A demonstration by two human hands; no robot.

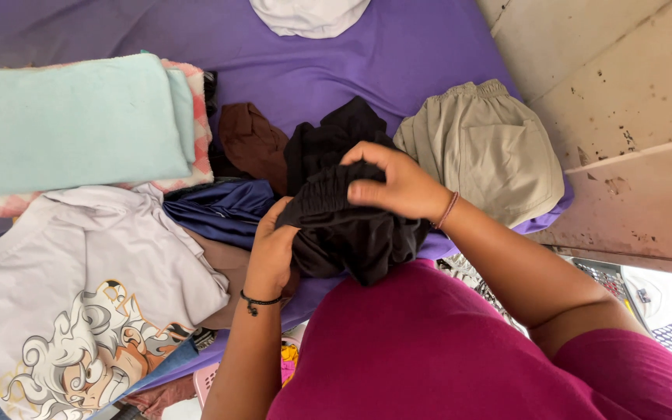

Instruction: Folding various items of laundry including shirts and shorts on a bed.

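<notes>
A black garment (351, 225) with an elastic waistband is bunched in front of my chest, over the near edge of a purple bedsheet (398, 54). My left hand (272, 249) grips its left side from below. My right hand (398, 183) pinches the waistband from above. More black cloth (328, 136) lies on the sheet just behind it.
Beige shorts (484, 148) lie to the right. A brown cloth (252, 140) and a navy garment (223, 206) sit left of the black one. A folded mint towel (71, 120) and a lilac cartoon shirt (71, 288) are at the left. A white item (309, 15) lies far back. Concrete floor (631, 93) at right.
</notes>
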